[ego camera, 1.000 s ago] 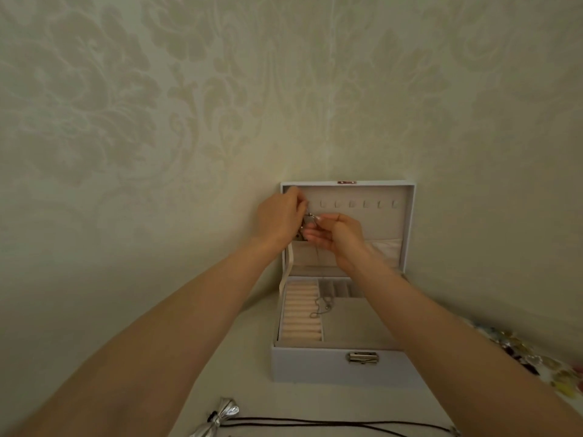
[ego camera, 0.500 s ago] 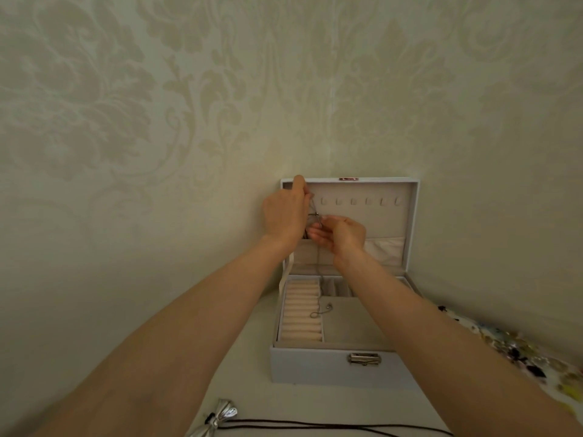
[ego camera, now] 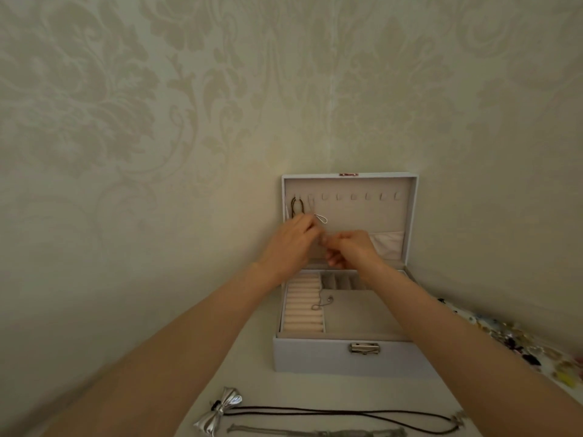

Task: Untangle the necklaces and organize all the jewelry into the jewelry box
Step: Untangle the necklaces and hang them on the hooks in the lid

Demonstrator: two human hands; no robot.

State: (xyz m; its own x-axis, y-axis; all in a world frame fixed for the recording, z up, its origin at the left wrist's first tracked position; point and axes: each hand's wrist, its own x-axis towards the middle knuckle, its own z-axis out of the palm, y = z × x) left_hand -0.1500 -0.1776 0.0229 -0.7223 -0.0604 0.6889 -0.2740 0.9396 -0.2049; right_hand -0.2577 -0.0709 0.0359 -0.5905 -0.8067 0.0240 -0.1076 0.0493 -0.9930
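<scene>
A white jewelry box (ego camera: 318, 357) stands open against the wall, its lid upright with a row of small hooks. A dark necklace (ego camera: 297, 205) hangs from the leftmost hooks. My left hand (ego camera: 291, 244) and my right hand (ego camera: 351, 249) are raised in front of the lid, close together, both pinching a thin silver chain (ego camera: 321, 218) whose loop sticks up above my left fingers. The chain's lower end (ego camera: 321, 302) trails onto the beige tray by the ring rolls. How the fingers grip is blurred.
On the white table near me lie a silver bow pendant (ego camera: 219, 411) on a black cord (ego camera: 347, 413) and a grey chain (ego camera: 315, 432). A patterned dish with colourful jewelry (ego camera: 520, 342) sits at the right. The patterned wall is right behind the box.
Both hands have dropped from the hook row to the lid's middle. The dark necklace now hangs free on the left hooks. The chain loop shows above my left hand.
</scene>
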